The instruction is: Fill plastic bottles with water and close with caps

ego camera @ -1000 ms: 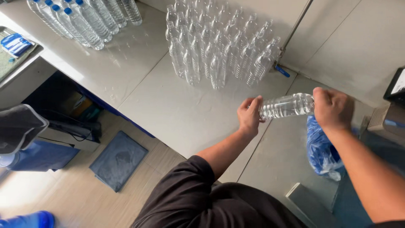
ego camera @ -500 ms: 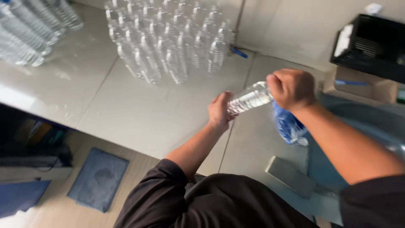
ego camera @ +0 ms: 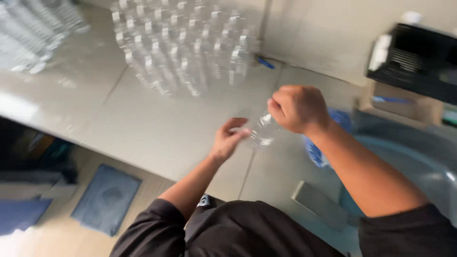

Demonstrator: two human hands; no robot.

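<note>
The right hand (ego camera: 299, 108) is closed tight around one end of a clear plastic bottle (ego camera: 262, 132). The bottle pokes out from under the fist and slants down toward the left hand (ego camera: 228, 139). It is up in the air, above the counter, between the two hands. The left hand's fingers are bent and partly open near the low end of the bottle. The picture is blurry there, so I cannot tell if those fingers are touching the bottle or are just beside it. Held this way, one hand can keep the bottle firm while the other gets at its far end.

Below the hands is a wide, pale, shiny counter (ego camera: 157, 128) with thin lines where its pieces meet. At the back stands a big bunch of clear bottles (ego camera: 185, 47), packed close in rows, all upright. More bottles (ego camera: 33, 33) lie at the far left, well apart from the hands.

Just past the right wrist sits a blue crinkly bag (ego camera: 316, 152). To the right is a big round blue tub (ego camera: 409, 162). Above it, a dark tray (ego camera: 419, 62) rests on a cardboard box (ego camera: 404, 107). A small blue thing (ego camera: 265, 62) lies by the wall. Down on the light floor there is a blue mat (ego camera: 107, 199).
</note>
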